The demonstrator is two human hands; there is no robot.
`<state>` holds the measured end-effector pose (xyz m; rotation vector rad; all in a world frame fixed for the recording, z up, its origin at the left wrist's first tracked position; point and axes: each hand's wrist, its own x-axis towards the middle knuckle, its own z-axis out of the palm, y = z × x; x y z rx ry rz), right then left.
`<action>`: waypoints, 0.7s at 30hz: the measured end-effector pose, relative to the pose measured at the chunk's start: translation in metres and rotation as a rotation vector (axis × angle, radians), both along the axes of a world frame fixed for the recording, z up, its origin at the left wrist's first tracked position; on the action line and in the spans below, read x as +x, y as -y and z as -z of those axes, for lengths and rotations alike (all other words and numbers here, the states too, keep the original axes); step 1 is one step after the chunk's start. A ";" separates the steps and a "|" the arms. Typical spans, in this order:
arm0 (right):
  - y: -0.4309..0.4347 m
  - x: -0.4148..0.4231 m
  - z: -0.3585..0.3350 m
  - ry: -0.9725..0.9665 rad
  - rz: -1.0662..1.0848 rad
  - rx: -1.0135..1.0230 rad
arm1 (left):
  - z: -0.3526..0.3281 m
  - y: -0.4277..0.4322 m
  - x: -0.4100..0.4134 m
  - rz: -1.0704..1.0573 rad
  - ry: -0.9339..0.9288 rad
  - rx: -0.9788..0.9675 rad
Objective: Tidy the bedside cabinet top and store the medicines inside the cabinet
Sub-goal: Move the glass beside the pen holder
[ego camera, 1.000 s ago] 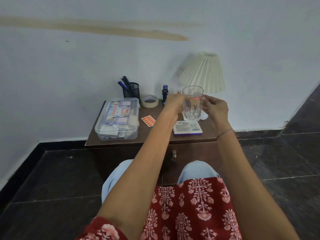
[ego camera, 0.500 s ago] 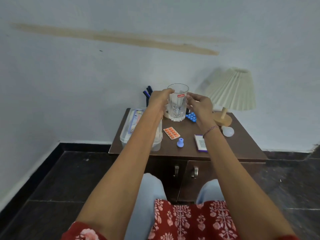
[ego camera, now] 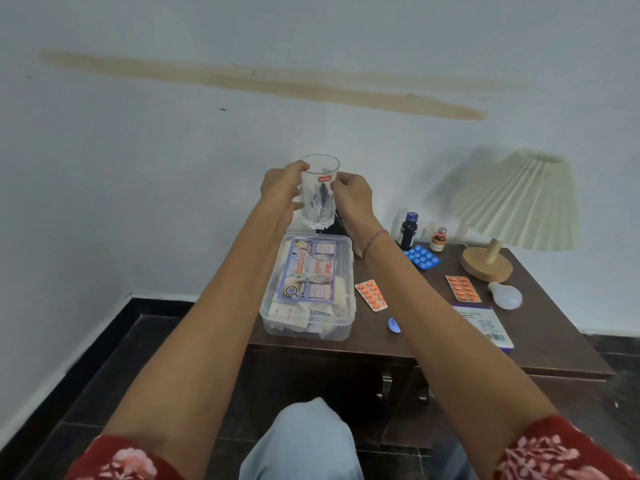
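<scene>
Fingers (ego camera: 300, 167) of L hand (ego camera: 280, 188) & R hand (ego camera: 353, 197) curl round the glass (ego camera: 318, 199), held upright in the air above the box's back end. Cabinet (ego camera: 540, 327) top: lamp (ego camera: 519, 199) back R, clear first-aid box (ego camera: 308, 292) at L, white carton (ego camera: 483, 325) front R. Meds lie loose btwn: blue blister (ego camera: 421, 257), orange blister (ego camera: 371, 295) just beside the box, 2nd orange strip (ego camera: 463, 288) near the bulb (ego camera: 505, 295). Dark bottle (ego camera: 408, 231) & small vial (ego camera: 439, 239) stand by the wall.

Cabinet top (ego camera: 550, 327) carried clear box (ego camera: 306, 306) (left end), orange blister strip (ego camera: 371, 295), second orange strip (ego camera: 463, 288), blue blister (ego camera: 421, 257), carton (ego camera: 483, 326), bulb (ego camera: 506, 296), lamp (ego camera: 486, 269), dark bottle (ego camera: 408, 232), small bottle (ego camera: 439, 239).
</scene>
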<state>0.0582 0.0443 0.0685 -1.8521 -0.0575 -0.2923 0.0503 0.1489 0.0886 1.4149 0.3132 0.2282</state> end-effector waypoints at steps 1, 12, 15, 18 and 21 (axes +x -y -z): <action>-0.005 0.006 0.000 -0.006 -0.009 -0.009 | 0.001 -0.005 0.006 -0.015 0.005 -0.002; -0.042 0.047 0.024 -0.050 -0.121 -0.005 | 0.029 -0.045 0.062 -0.113 -0.023 0.035; -0.046 0.053 0.037 -0.071 -0.136 -0.012 | 0.043 -0.051 0.073 -0.125 -0.039 0.042; -0.047 0.062 0.048 -0.087 -0.144 -0.039 | 0.056 -0.056 0.085 -0.120 -0.044 0.046; -0.047 0.071 0.055 -0.104 -0.146 -0.050 | 0.068 -0.059 0.093 -0.096 -0.066 0.024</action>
